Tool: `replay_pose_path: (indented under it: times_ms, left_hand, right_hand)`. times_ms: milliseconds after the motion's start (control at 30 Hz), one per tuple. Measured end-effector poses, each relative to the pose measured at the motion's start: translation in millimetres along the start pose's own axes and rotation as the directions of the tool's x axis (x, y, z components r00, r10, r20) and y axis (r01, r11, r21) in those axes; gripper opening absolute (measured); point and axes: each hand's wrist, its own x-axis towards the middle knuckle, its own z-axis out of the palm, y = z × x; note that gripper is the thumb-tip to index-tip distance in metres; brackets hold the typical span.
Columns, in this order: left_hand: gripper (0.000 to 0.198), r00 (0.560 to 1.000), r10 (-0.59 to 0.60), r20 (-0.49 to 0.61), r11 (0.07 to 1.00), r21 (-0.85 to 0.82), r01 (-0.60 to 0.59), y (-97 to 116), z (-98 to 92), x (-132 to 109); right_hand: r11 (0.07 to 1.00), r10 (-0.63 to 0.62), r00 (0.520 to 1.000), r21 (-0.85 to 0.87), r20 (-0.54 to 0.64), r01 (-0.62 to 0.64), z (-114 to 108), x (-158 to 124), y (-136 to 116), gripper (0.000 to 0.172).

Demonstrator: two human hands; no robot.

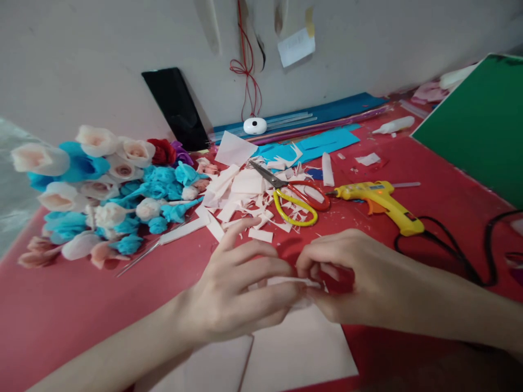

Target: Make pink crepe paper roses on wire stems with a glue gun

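Note:
Over the front of the red table, my left hand (245,288) curls its fingers around a small pale pink paper piece (284,281), index finger raised. From the other side my right hand (347,272) pinches the same piece at its right end. My fingers hide most of the piece. Beneath both hands lie large pale sheets of paper (302,354). Past my fingertips are scissors (294,204) with one red and one yellow handle loop, resting on a heap of pale paper scraps (241,188).
Paper flowers (93,201) in white, blue, pink and red cover the left side. At the right lie a yellow glue gun (378,201) with a black cord (453,250) and a green board (478,130). A black phone (177,109) leans on the wall near a white case (255,126).

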Motion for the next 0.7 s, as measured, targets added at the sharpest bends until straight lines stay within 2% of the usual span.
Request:
replay_pose_path:
  times_ms: [67, 333, 533, 700]
  left_hand:
    - [0.006, 1.000, -0.002, -0.012, 1.000, -0.014, 0.002, 0.5, -0.7, 0.3]
    - [0.006, 0.997, 0.019, 0.081, 1.000, -0.011, -0.018, 2.4, -10.2, 4.7]
    - [0.010, 1.000, -0.001, -0.001, 1.000, -0.014, 0.001, 1.2, -5.1, -2.1]
    - [0.006, 1.000, 0.028, -0.014, 1.000, 0.004, -0.028, 0.3, -5.0, -5.1]
  right_hand:
    - [1.000, 0.001, 1.000, -0.008, 0.003, -0.001, -0.3, 0.5, 0.3, 0.005]
    - [0.997, -0.040, 0.999, -0.066, -0.006, 0.039, -0.1, -2.8, -2.2, 0.007]
    - [0.990, -0.037, 0.999, -0.133, 0.009, 0.038, -7.1, -6.2, -4.5, 0.013]
    - [0.965, -0.077, 0.997, -0.252, -0.009, 0.072, -14.4, -11.3, -4.4, 0.021]
